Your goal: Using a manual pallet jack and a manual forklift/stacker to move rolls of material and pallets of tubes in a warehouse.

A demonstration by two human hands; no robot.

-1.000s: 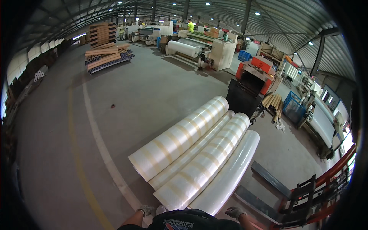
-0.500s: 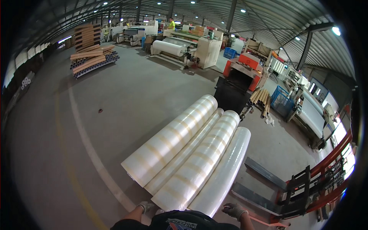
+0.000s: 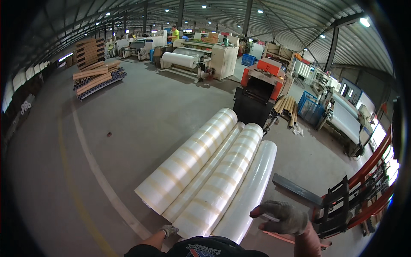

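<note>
Several long plastic-wrapped film rolls lie side by side in front of me. Two rolls, the left one (image 3: 188, 160) and the middle one (image 3: 224, 180), have tan bands. A thinner roll (image 3: 205, 171) is between them, and a plain white roll (image 3: 250, 188) lies at the right. My left hand (image 3: 170, 231), in a grey glove, is at the near end of the banded rolls, fingers extended; contact is hard to make out. Beside the white roll, my right hand (image 3: 280, 217), also gloved, is raised with thumb and fingers apart, holding nothing.
Right of the rolls stands an orange-framed forklift (image 3: 342, 201) with dark forks. A black-and-orange machine (image 3: 261, 90) is beyond their far end, near cardboard tubes (image 3: 284, 107) and a blue crate (image 3: 311, 107). Stacked tubes (image 3: 96, 79) stand far left. A person (image 3: 175, 33) is by the distant machines.
My right hand has risen and come forward beside the white roll, its fingers spreading. My left hand has shifted slightly right, toward the roll ends. The whole view has shifted a little.
</note>
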